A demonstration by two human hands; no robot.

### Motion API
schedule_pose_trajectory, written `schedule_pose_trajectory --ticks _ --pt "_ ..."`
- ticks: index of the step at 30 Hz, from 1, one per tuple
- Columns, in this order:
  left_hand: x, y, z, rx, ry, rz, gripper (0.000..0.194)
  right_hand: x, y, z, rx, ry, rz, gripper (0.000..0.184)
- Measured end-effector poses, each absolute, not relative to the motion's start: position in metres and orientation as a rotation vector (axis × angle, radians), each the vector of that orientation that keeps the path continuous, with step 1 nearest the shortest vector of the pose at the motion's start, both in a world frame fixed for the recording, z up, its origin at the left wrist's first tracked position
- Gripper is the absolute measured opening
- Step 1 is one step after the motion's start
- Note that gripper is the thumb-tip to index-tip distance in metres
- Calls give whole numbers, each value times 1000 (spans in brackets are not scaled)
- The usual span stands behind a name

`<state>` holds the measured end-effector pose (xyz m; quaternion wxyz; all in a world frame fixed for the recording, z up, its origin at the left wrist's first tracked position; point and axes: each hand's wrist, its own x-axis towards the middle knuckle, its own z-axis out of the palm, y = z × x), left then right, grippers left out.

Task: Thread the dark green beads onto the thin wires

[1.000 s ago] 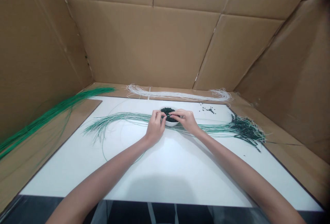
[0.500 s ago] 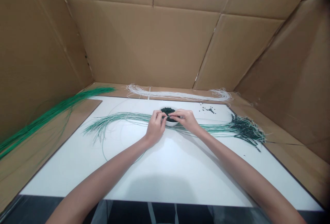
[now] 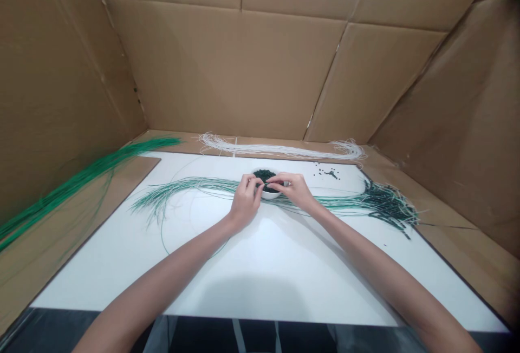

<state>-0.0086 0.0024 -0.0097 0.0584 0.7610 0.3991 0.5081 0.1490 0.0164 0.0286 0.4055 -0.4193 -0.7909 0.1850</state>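
Note:
My left hand (image 3: 246, 200) and my right hand (image 3: 294, 189) meet over a small white bowl (image 3: 270, 193) heaped with dark green beads (image 3: 264, 174). Both hands are closed in pinches, fingertips almost touching. A thin green wire (image 3: 170, 242) loops from my left hand across the white board (image 3: 260, 272). What sits between my right fingertips is too small to name. A spread bundle of green wires (image 3: 179, 188) lies under the hands, running left to right. Its right end (image 3: 385, 204) carries many dark beads.
A bundle of white wires (image 3: 280, 150) lies along the back edge. A few loose dark beads (image 3: 328, 171) rest right of the bowl. A bright green wire bundle (image 3: 81, 177) lies on the cardboard at left. Cardboard walls (image 3: 260, 60) enclose the workspace.

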Motion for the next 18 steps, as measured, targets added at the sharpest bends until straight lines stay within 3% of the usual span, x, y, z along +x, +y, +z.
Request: schedule_pose_trajectory --ticks 18 --pt "-9 1 -8 2273 1190 1512 11 151 18 28 -1029 -2052 353 19"
